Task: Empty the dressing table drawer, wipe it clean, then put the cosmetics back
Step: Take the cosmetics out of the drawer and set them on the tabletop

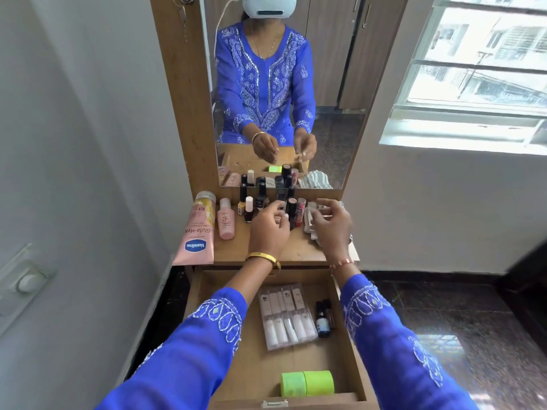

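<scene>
Both hands reach over the wooden bench [296, 250]: left hand [268, 229] pinching among small dark bottles [260, 202], right hand [333, 229] loosely spread, empty. Below them, the open wooden drawer [254, 365] holds a clear plastic tube pack [285, 316], green tape rolls [307, 383], one blue bottle [322, 321]. Bottles look light, slippery, breakable; hold their middles.

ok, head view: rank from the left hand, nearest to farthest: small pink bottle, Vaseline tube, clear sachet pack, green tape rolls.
From the left hand:
1. small pink bottle, on the tabletop just to its left.
2. Vaseline tube, farther left at the tabletop edge.
3. clear sachet pack, down in the open drawer.
4. green tape rolls, at the drawer's near front.
</scene>
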### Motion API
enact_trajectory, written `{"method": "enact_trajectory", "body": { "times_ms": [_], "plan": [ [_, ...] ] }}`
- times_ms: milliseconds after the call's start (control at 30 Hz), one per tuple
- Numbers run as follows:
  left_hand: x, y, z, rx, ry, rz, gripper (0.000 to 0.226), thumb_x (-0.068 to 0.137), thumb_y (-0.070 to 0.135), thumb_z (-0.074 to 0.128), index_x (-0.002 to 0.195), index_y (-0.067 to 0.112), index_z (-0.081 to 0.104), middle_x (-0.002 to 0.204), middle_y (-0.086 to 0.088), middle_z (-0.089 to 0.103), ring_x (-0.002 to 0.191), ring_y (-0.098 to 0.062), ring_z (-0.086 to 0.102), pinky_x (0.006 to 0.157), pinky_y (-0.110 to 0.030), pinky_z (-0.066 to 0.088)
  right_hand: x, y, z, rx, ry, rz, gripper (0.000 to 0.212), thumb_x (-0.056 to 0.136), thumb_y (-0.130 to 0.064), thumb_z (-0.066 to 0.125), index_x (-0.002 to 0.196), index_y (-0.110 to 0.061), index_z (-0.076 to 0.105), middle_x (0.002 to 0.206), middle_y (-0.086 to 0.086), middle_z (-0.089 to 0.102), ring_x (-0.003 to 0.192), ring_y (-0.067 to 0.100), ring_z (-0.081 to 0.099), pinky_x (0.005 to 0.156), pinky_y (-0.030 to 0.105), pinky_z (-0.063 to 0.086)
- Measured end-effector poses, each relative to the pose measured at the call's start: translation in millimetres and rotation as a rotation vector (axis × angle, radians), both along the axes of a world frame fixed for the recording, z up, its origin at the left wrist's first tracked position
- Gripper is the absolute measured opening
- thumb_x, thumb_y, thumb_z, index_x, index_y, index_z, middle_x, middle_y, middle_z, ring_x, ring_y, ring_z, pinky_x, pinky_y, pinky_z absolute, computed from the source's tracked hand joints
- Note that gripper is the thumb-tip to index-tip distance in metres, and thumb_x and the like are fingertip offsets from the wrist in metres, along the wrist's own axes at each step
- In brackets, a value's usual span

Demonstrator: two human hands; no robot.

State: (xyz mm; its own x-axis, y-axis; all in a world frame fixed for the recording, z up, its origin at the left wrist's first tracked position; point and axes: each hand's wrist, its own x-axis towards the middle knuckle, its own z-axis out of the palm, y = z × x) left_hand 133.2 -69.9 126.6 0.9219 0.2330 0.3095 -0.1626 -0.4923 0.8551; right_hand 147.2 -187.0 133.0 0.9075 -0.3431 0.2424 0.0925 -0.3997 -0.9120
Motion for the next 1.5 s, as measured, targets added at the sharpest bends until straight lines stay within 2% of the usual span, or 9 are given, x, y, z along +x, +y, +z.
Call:
{"method": "enact_trajectory", "body": {
  "times_ms": [167, 267, 367, 533, 733, 967, 1167, 1300, 1500],
  "plan": [
    [-42, 1, -22, -0.091, -0.036, 0.06, 0.022, 0.087, 0.009, 0.054, 0.106, 0.008, 0.066, 0.093, -0.007, 0.069, 0.08, -0.012, 0.059, 0.067, -0.012, 0.043, -62, 6, -37, 0.258, -0.008, -0.023, 0.011, 0.086, -0.004, 0.058, 0.083, -0.014, 0.062, 0.076, 0.014, 0.066, 0.064, 0.027, 0.063, 0.06, 0.035, 0.057],
    [-68, 3, -41, -0.176, 0.029, 0.056, 0.019, 0.087, 0.008, 0.053, 0.1, 0.012, 0.066, 0.09, -0.003, 0.068, 0.079, -0.015, 0.063, 0.071, -0.026, 0.054, -89, 6, -68, 0.212, 0.081, -0.062, 0.011, 0.084, -0.002, 0.058, 0.079, -0.011, 0.063, 0.071, 0.014, 0.066, 0.069, 0.034, 0.063, 0.068, 0.036, 0.055],
    [-88, 7, -62, -0.231, 0.106, 0.077, 0.018, 0.087, 0.007, 0.053, 0.096, 0.014, 0.066, 0.085, -0.001, 0.066, 0.078, -0.019, 0.065, 0.074, -0.037, 0.056, -105, 0, -90, -0.028, 0.19, -0.059, 0.006, 0.082, -0.003, 0.058, 0.083, -0.004, 0.065, 0.068, 0.003, 0.063, 0.065, 0.02, 0.058, 0.065, 0.015, 0.049],
    [-117, 11, -89, -0.268, 0.204, 0.082, 0.017, 0.086, 0.003, 0.053, 0.091, 0.014, 0.065, 0.084, -0.005, 0.066, 0.077, -0.021, 0.063, 0.074, -0.036, 0.055, -119, -7, -107, -0.661, 0.455, 0.078, 0.015, 0.085, -0.002, 0.046, 0.098, 0.0, 0.054, 0.106, 0.02, 0.056, 0.098, 0.037, 0.057, 0.081, 0.039, 0.045],
    [-130, 23, -105, -0.163, 0.274, 0.079, 0.017, 0.085, 0.005, 0.053, 0.09, 0.015, 0.066, 0.08, 0.002, 0.064, 0.066, -0.006, 0.056, 0.057, -0.014, 0.043, -124, 2, -109, -0.833, 0.604, 0.067, 0.026, 0.092, 0.0, 0.036, 0.114, 0.0, 0.05, 0.121, 0.019, 0.051, 0.111, 0.037, 0.055, 0.088, 0.041, 0.048],
    [-134, 26, -107, -0.099, 0.319, 0.036, 0.016, 0.086, 0.007, 0.053, 0.094, 0.015, 0.065, 0.079, 0.003, 0.061, 0.064, -0.002, 0.051, 0.055, -0.011, 0.04, -125, -3, -115, -0.747, 0.657, 0.064, 0.028, 0.092, 0.003, 0.035, 0.114, 0.003, 0.051, 0.12, 0.022, 0.058, 0.111, 0.035, 0.059, 0.088, 0.038, 0.049],
    [-134, 27, -108, -0.132, 0.372, -0.001, 0.018, 0.086, 0.005, 0.052, 0.095, 0.012, 0.065, 0.082, -0.005, 0.063, 0.079, -0.023, 0.063, 0.072, -0.033, 0.054, -125, 1, -110, -0.658, 0.459, 0.07, 0.016, 0.089, -0.007, 0.048, 0.1, 0.001, 0.056, 0.107, 0.017, 0.057, 0.095, 0.035, 0.06, 0.075, 0.034, 0.047],
    [-133, 25, -109, -0.178, 0.42, -0.038, 0.017, 0.088, 0.009, 0.053, 0.1, 0.006, 0.065, 0.08, -0.007, 0.061, 0.078, -0.024, 0.062, 0.078, -0.038, 0.054, -128, 8, -109, -0.508, 0.312, 0.29, 0.026, 0.08, -0.018, 0.062, 0.103, -0.005, 0.065, 0.097, 0.01, 0.063, 0.085, 0.021, 0.06, 0.072, 0.02, 0.04],
    [-133, 27, -107, -0.199, 0.442, -0.075, 0.016, 0.088, 0.018, 0.058, 0.096, 0.007, 0.066, 0.082, -0.008, 0.067, 0.079, -0.026, 0.066, 0.076, -0.039, 0.056, -137, 16, -105, -0.478, 0.232, 0.551, 0.028, 0.08, -0.019, 0.069, 0.107, -0.012, 0.067, 0.093, 0.004, 0.069, 0.072, 0.007, 0.056, 0.065, 0.017, 0.045]
  ]
}}
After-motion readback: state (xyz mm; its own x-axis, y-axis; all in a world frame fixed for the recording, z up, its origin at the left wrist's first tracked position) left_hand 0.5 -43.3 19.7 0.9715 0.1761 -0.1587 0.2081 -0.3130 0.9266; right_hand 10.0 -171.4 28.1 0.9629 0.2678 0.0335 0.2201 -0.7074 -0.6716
